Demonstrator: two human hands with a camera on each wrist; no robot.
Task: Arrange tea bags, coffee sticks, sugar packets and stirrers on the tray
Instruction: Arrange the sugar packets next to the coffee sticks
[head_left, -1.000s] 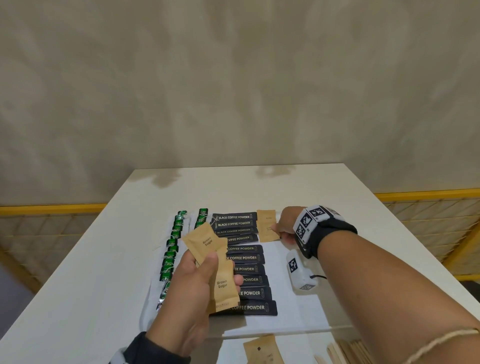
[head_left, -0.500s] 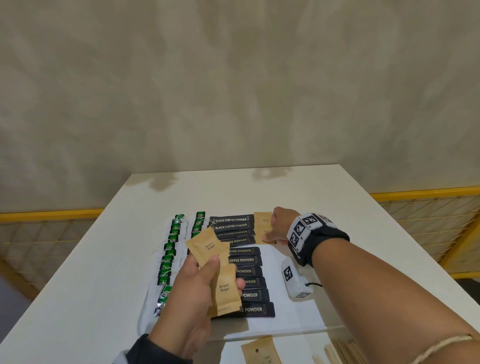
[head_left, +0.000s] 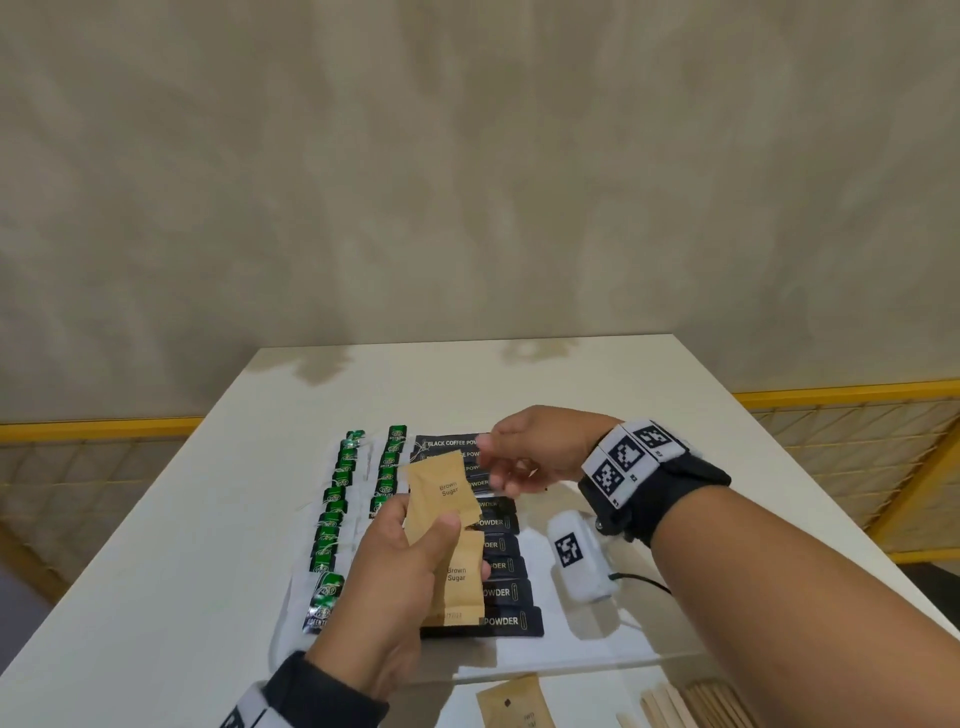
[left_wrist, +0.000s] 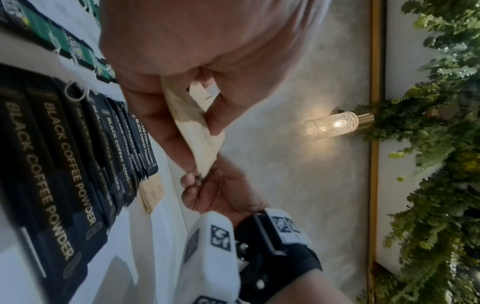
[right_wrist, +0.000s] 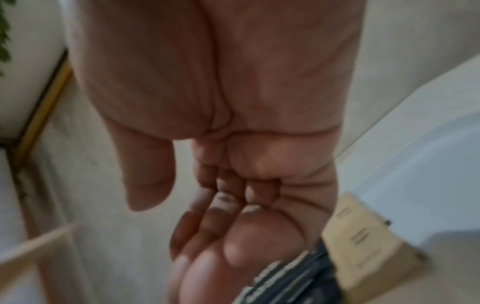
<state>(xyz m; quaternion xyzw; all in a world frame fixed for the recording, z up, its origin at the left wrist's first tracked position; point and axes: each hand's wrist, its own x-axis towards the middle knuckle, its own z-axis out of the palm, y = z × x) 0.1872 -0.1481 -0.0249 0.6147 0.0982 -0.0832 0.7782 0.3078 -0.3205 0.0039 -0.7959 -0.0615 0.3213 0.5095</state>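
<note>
Brown sugar packets (head_left: 441, 493) pinched fanned in the left hand (head_left: 395, 587); right hand (head_left: 540, 452) reaches in, fingers loosely curled, holding nothing yet.

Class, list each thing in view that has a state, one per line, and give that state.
Left hand: grips tan brown sugar packets.
Right hand: holds nothing, fingers loosely curled near the top packet.
Black coffee powder sticks: lying flat in a column on the tray.
Green tea bags: laid in rows.
Wooden stirrers: off the tray.
</note>
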